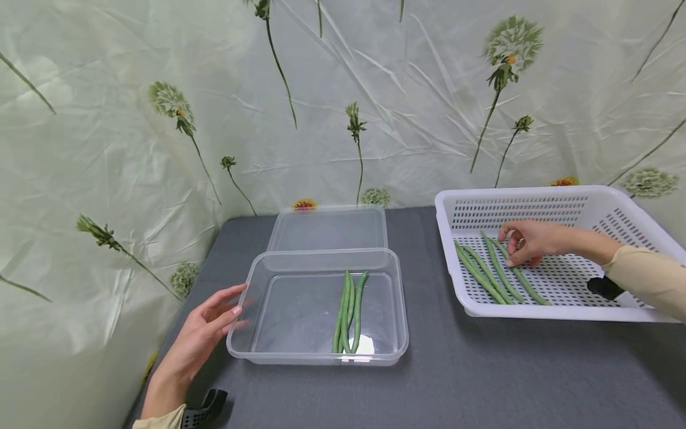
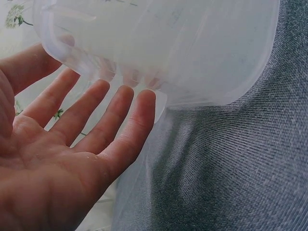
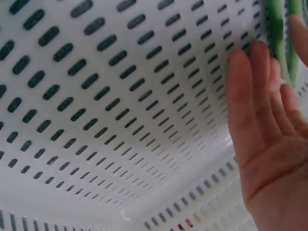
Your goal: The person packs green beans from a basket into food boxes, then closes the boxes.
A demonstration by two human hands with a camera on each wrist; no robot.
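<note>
My left hand (image 1: 206, 325) is beside the left wall of a clear plastic container (image 1: 284, 356), fingers spread and gently bent. In the left wrist view its fingertips (image 2: 144, 98) are right at the container's wall. Three green beans (image 1: 343, 313) lie side by side in the container's right half. My right hand (image 1: 541, 241) reaches into a white perforated basket (image 1: 447, 238), over several green beans (image 1: 482, 277). Its thumb and fingers are at the rightmost beans. In the right wrist view, the thumb stands apart from the loosely extended fingers (image 3: 240, 96), with green beans (image 3: 276, 33) near them.
A clear flat lid (image 1: 329, 229) lies behind the container on the grey tabletop (image 1: 429, 369). A flower-printed sheet (image 1: 321, 89) rises along the back and left side. Dark wrist devices (image 1: 203, 410) are worn on both arms.
</note>
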